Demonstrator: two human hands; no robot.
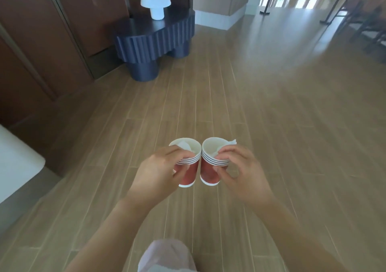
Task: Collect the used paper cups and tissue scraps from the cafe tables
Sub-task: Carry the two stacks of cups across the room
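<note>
The left hand (pixel 155 172) fingers wrap a red cup (pixel 189 172). The right hand (pixel 240 173) fingers pinch another cup (pixel 208 172). White tissue (pixel 184 146) inside is partly hidden.

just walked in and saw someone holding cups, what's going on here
A person is carrying used paper cups across a wooden floor. The left hand holds one red cup stack, the right hand holds another red cup stack, side by side. White tissue scraps are stuffed into both. A dark side table with a white mushroom lamp stands ahead.
</note>
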